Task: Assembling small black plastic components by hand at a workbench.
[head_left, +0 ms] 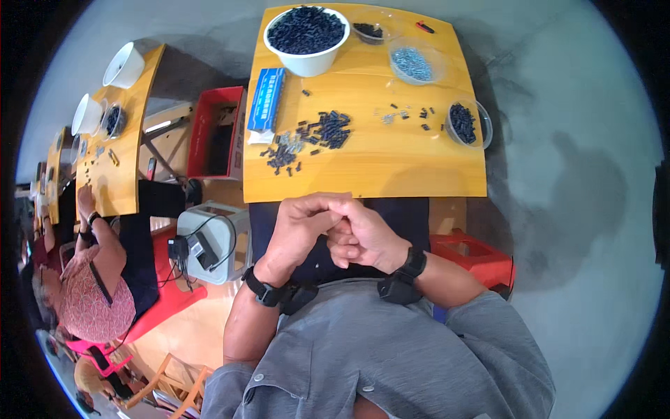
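Left hand and right hand meet at the yellow table's near edge, fingers curled, tips together; what they pinch, I can't tell; black pieces lie heaped at twelve o'clock; clear tub at two!

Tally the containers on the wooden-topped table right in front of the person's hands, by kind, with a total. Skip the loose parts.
White tub: 1
Clear round tubs: 3
Blue carton: 1
Total: 5
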A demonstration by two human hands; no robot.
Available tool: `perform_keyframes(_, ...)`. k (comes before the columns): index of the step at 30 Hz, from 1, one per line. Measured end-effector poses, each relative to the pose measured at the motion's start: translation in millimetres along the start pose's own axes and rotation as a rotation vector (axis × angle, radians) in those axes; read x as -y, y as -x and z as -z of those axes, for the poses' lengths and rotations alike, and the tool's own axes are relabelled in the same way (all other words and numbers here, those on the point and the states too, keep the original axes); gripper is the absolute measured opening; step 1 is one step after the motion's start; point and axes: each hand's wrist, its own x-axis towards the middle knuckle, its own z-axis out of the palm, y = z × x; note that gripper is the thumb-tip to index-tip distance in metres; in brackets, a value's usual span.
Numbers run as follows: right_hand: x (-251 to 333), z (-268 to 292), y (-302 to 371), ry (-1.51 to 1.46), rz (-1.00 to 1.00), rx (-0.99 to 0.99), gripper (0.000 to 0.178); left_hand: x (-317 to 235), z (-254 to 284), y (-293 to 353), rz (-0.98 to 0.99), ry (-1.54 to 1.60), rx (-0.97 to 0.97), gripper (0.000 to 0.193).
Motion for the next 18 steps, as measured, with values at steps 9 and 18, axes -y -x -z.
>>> perform_keyframes(9, 81, 50, 29, 1.077, 0.753, -0.583, 0.039, 18, -12, -15, -0.016, 0.086, -0.072, 0.026)
perform_keyframes(18, 193, 125, 75, 1.800, 0.641, -1.410, 0.041, 55, 16, -37, 0.080, -0.076, -0.173, 0.022)
